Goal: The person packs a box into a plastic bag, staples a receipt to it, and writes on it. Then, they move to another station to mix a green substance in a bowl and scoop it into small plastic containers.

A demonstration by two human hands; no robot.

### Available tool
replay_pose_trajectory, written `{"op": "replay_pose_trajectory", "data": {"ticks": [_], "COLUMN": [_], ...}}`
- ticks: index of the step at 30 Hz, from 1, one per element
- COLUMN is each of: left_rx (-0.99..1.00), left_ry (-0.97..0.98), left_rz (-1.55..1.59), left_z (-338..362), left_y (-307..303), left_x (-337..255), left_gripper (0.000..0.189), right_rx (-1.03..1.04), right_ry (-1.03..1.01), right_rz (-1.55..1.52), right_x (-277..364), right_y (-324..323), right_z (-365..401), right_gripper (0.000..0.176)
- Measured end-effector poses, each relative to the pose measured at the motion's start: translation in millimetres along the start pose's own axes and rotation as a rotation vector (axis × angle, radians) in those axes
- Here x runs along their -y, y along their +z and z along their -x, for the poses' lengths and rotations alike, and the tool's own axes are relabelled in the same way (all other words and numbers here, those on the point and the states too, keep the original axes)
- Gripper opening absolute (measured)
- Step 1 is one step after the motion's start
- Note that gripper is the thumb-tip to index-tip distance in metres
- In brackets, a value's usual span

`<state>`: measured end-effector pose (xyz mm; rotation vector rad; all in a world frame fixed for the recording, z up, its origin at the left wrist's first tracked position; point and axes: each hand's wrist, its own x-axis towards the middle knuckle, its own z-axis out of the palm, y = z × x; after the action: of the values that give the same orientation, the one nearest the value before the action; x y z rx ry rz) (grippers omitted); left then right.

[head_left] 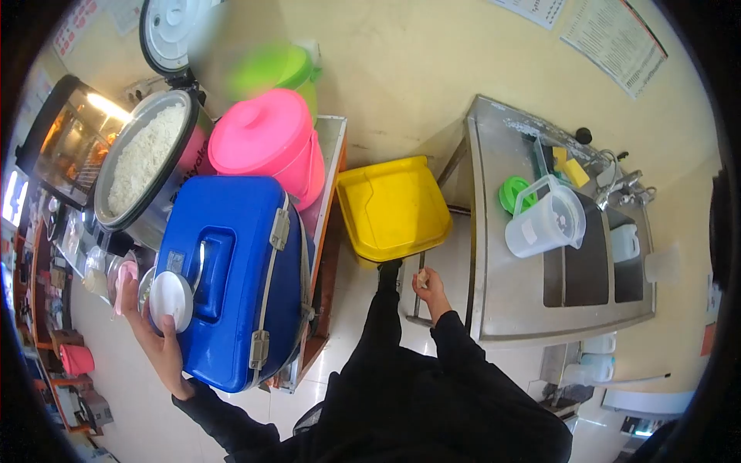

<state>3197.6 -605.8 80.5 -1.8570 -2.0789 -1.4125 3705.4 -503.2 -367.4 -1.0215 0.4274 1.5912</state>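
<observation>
The left hand reaches up along the near left edge of a blue cooler box, its fingers wide apart from the thumb. A white bowl sits at that edge of the lid, just right of the extended fingers, with the thumb overlapping its lower rim; whether the thumb presses on it or merely passes in front, I cannot tell. A pink item shows right by the fingertips of the same hand, too small to make out, and contact there is unclear too. The right hand is held low, its fingers curled narrow around a small pale piece, which lies between thumb and fingertips and pokes out at their ends. That hand is near the lower right side of a yellow bin and left of the steel sink counter, apart from both in the view. Beyond the cooler box, a pink bucket stands with its lid on, beside an open cooker of white rice. A translucent pitcher lies tilted on the sink counter, well apart from either hand.
</observation>
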Motion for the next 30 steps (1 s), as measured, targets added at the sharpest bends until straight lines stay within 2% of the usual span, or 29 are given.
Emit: {"op": "replay_pose_trajectory", "data": {"ticks": [4,5,8,10,11,13,14,17,19,20,21,22,23,24,25,26,27,28,29,30], "left_rx": [0.067,0.069,0.096,0.096,0.107,0.115,0.118,0.085,0.07,0.074,0.099,0.103,0.113,0.124,0.134,0.146,0.15,0.13,0.034,-0.025], "left_ry": [-0.015,0.0,0.007,0.025,0.031,0.064,0.054,-0.012,-0.037,-0.058,-0.055,-0.062,-0.056,-0.048,-0.033,-0.02,-0.033,-0.036,-0.007,0.021], "left_rz": [-0.05,-0.066,-0.131,-0.108,-0.104,-0.151,-0.221,-0.075,0.058,0.136,0.113,0.129,0.115,0.099,0.1,0.101,0.151,0.159,0.215,0.276], "left_z": [0,-1,0,0,-1,1,5,8,1,-3,-5,-6,-6,-6,-5,-4,-2,-4,-4,1], "left_y": [-1,0,-3,-1,-3,-3,-6,-5,-7,-8,-10,-10,-11,-12,-14,-15,-15,-17,-16,-22], "left_x": [-4,-4,-5,-7,-7,-2,2,5,-9,-13,-8,-8,-8,-7,-4,-1,1,0,1,1], "left_gripper": [0.089,0.091,0.093,0.094,0.094,0.091,0.089,0.079,0.073,0.072,0.072,0.071,0.069,0.067,0.065,0.063,0.062,0.063,0.063,0.062], "right_rx": [-0.038,-0.173,0.123,0.134,0.149,0.158,0.177,0.217,0.268,0.203,0.335,0.41,0.44,0.436,0.452,0.496,0.559,0.537,0.448,0.493], "right_ry": [0.05,0.004,-0.015,0.083,0.114,-0.012,-0.126,-0.513,-0.508,-0.409,-0.121,0.158,0.415,0.555,0.571,0.451,-0.136,-0.487,-0.701,-1.106], "right_rz": [0.032,0.051,0.195,0.067,0.112,0.339,0.564,1.338,1.759,2.084,2.282,2.309,2.147,1.833,1.571,1.442,1.988,1.908,1.6,1.448], "right_x": [1,-2,18,28,29,15,1,-56,-90,-101,-100,-94,-83,-67,-51,-37,-36,-29,-35,-42], "right_y": [5,15,53,108,98,60,38,-45,-101,-120,-163,-176,-171,-165,-140,-96,19,55,110,152], "right_z": [-25,-34,-52,5,-20,-48,-52,-32,4,32,38,63,91,108,126,155,238,250,286,303], "right_gripper": [0.026,0.04,0.064,0.092,0.102,0.09,0.084,0.067,0.056,0.067,0.069,0.064,0.059,0.054,0.05,0.047,0.038,0.034,0.032,0.024]}}
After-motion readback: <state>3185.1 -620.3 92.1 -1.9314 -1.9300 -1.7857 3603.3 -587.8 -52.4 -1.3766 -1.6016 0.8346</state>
